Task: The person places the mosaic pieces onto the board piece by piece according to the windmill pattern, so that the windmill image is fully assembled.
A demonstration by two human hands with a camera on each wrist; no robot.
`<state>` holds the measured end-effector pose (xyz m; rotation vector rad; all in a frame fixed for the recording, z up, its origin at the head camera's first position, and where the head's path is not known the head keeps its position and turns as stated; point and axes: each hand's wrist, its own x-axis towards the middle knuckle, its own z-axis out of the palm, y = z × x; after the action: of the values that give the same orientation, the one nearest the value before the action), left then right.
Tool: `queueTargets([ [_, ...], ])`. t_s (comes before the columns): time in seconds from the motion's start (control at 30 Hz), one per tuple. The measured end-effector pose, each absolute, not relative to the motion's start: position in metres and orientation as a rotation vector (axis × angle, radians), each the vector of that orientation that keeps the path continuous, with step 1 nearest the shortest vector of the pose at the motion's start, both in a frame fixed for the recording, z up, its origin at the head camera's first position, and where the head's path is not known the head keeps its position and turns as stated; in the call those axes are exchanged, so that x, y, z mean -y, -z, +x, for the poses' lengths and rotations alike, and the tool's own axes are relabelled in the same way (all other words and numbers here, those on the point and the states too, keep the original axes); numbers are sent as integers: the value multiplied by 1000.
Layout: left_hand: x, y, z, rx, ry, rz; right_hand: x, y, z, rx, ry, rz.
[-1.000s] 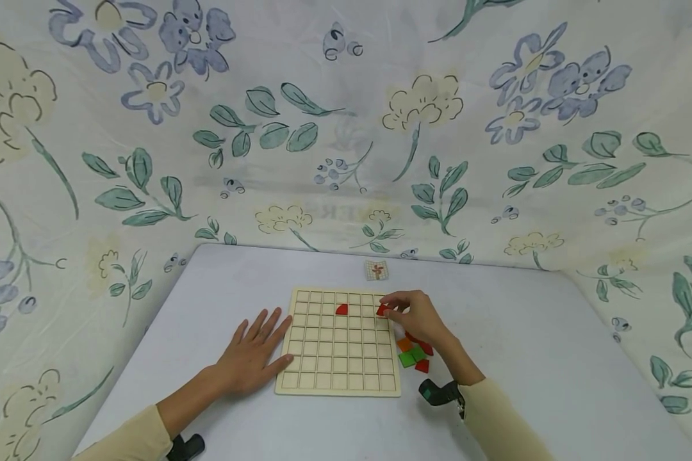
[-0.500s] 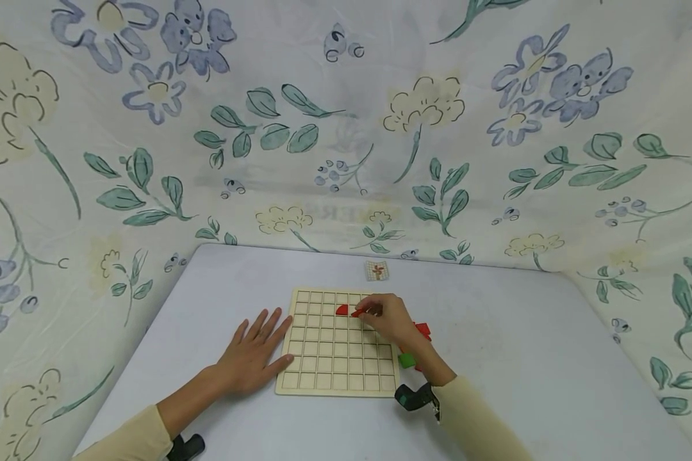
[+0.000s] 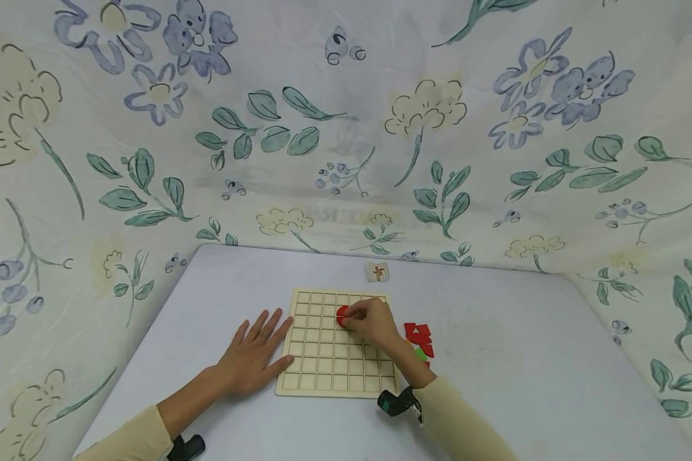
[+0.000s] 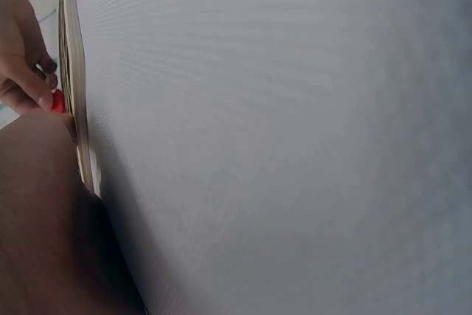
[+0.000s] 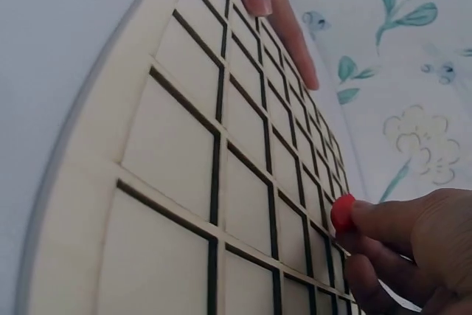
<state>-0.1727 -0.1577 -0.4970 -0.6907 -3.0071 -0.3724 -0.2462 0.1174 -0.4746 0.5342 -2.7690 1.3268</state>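
A pale wooden board (image 3: 313, 366) with a grid of square recesses lies on the white table. My left hand (image 3: 249, 356) rests with spread, straight fingers at the board's left edge. Over the upper middle of the board, my right hand (image 3: 375, 325) pinches a small red piece (image 5: 342, 213) between thumb and fingers. Just above it in the head view, a second red piece (image 3: 342, 310) with a rounded corner lies in a cell, partly covered by the fingers. In the left wrist view, the right hand (image 4: 22, 64) shows beyond the board's edge.
Right of the board lies a loose pile of red pieces (image 3: 421, 337) with a green piece (image 3: 420, 353), partly hidden by the right forearm. A small card (image 3: 377, 271) with a grid picture lies behind the board. Floral cloth (image 3: 346, 147) hangs behind the table.
My right hand has moved left across the board from its right side, carrying the red piece to just below the other red piece. My left hand has stayed still.
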Motion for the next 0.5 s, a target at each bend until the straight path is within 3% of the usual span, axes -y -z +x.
queueTargets([
  [0.5,159,502,-174,2984,395,-687,-115,481,-243,2752,-1164,565],
])
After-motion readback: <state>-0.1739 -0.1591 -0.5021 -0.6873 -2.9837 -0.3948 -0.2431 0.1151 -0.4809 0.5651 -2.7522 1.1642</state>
